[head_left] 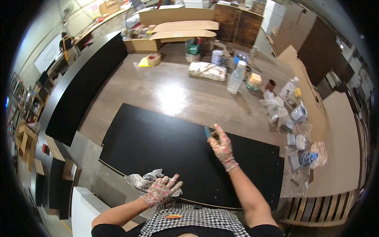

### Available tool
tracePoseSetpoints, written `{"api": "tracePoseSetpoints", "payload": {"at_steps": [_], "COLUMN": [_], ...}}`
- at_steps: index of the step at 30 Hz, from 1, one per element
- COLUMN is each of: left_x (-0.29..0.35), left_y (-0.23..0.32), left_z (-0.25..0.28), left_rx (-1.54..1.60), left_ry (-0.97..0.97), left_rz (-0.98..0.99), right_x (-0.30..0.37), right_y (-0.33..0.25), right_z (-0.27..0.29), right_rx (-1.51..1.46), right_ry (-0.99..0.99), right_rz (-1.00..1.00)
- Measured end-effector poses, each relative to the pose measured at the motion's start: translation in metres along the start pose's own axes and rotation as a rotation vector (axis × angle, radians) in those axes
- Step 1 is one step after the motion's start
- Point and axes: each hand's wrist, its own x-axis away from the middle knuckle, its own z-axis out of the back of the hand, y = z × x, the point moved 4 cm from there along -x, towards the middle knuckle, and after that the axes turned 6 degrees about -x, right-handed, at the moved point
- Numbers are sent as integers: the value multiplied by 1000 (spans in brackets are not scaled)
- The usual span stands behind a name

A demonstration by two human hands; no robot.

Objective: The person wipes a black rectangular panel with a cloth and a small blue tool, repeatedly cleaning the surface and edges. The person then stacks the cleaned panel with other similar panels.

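A large black panel lies flat on the table, small pale marks showing near its right end. My right hand, in a white glove with pink dots, is over the panel's middle. Between its fingers is a slim blue tool; its exact kind is too small to tell. My left hand, gloved alike, rests at the panel's near edge with its fingers stretched out and apart. Under and beside it is a crumpled grey-white rag, partly hidden by the hand.
Behind the panel stand a clear bottle, a wrapped white bundle and several cans. A tape roll lies farther left. Plastic bags and bottles line the right side. A long black panel stands left. A person is far left.
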Motion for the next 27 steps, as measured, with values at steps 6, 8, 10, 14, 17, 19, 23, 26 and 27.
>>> {"api": "tracePoseSetpoints", "payload": {"at_steps": [6, 8, 10, 14, 17, 19, 23, 26, 27], "left_x": [-2, -5, -18, -70, -117, -156, -237, -276, -285], "left_y": [-14, -33, -59, -126, -169, -188, -234, -234, -230], "left_z": [68, 120, 169, 227, 240, 229, 157, 100, 84], "left_rx": [-34, -64, 42, 442, 250, 224, 270, 181, 160], "left_ry": [-225, -65, 54, -66, -69, 160, 398, 365, 333], "left_rz": [-83, -119, -50, 200, 256, 133, 230, 224, 284], "right_x": [88, 133, 166, 217, 239, 247, 267, 276, 278], "right_y": [-156, -197, -225, -240, -216, -194, -148, -115, -104], "right_z": [176, 210, 234, 234, 230, 226, 204, 182, 176], "right_rx": [56, 161, -247, 6, 65, -77, -274, -261, -263], "right_ry": [281, 480, 552, 803, 1019, 1004, 1134, 1187, 1189], "right_rz": [497, 504, 605, 826, 753, 680, 450, 243, 197]}}
